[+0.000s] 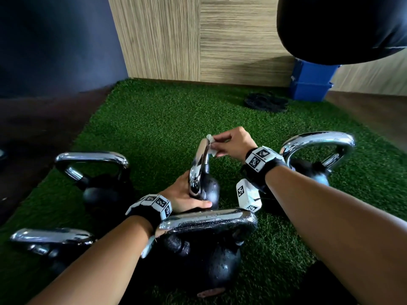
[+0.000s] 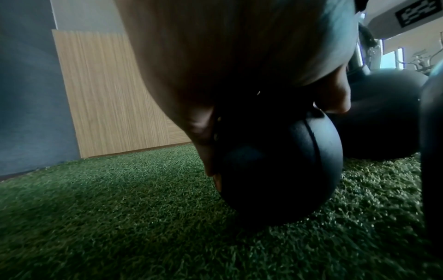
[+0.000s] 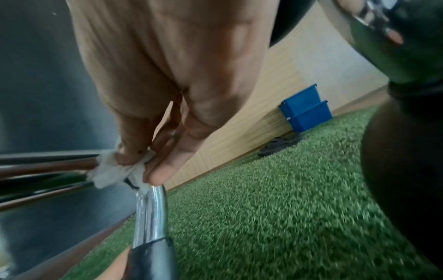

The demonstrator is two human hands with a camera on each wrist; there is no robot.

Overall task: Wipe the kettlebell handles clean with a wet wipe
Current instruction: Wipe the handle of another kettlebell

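A small black kettlebell (image 1: 210,190) with a chrome handle (image 1: 199,164) stands on the green turf in the middle. My left hand (image 1: 187,199) grips its body low down; in the left wrist view the fingers curl round the black ball (image 2: 282,161). My right hand (image 1: 231,143) pinches a white wet wipe (image 1: 210,143) against the top bend of that handle. The right wrist view shows the crumpled wipe (image 3: 115,170) wrapped on the chrome bar (image 3: 149,214) under thumb and fingers.
Several more kettlebells stand around: one nearest me (image 1: 207,245), two on the left (image 1: 97,172) (image 1: 52,243), one on the right (image 1: 317,155). Blue bins (image 1: 310,82) and a dark bundle (image 1: 265,102) lie by the wooden wall. A black punching bag (image 1: 343,27) hangs top right.
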